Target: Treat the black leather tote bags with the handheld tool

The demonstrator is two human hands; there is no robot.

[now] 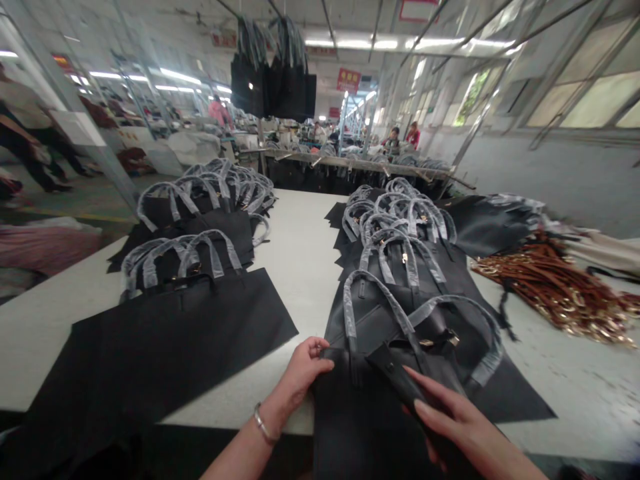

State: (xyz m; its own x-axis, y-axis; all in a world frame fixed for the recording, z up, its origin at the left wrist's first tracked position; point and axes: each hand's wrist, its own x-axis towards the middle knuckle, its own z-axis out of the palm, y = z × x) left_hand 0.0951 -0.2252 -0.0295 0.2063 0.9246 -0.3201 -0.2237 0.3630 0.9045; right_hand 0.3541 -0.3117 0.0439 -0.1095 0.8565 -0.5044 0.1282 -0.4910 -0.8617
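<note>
Long workshop [565, 180], strip lights [345, 44] overhead, windows [600, 73] along the right wall, a person [30, 117] standing out past the table's left edge. White table [295, 247] runs away from the camera, bare strip up the middle. Black bags [275, 83] hang in a bunch above and beyond the far edge. Left bag pile [225, 227] takes the left side; its frontmost bag [170, 340] lies flat toward the near left corner and runs past the near edge. Right bag pile [420, 273] goes from the far edge down the right half, handles in clear wrap. Brown straps [555, 283] with gold hardware heaped by the right edge. Black bag [345, 427] in work: at the near edge, right of middle, lower part over that edge. Left hand [303, 367], bracelet [265, 425] on wrist, pinches its upper left corner, thumb on top. Right hand [450, 413] grips a dark folded piece [395, 373], thumb and fingers on either side; can't tell if it's part of that bag. Wrapped handle [350, 313] stands up between the hands, apart from both. Small round snap [391, 367] on the folded piece, ahead of the right fingertips.
</note>
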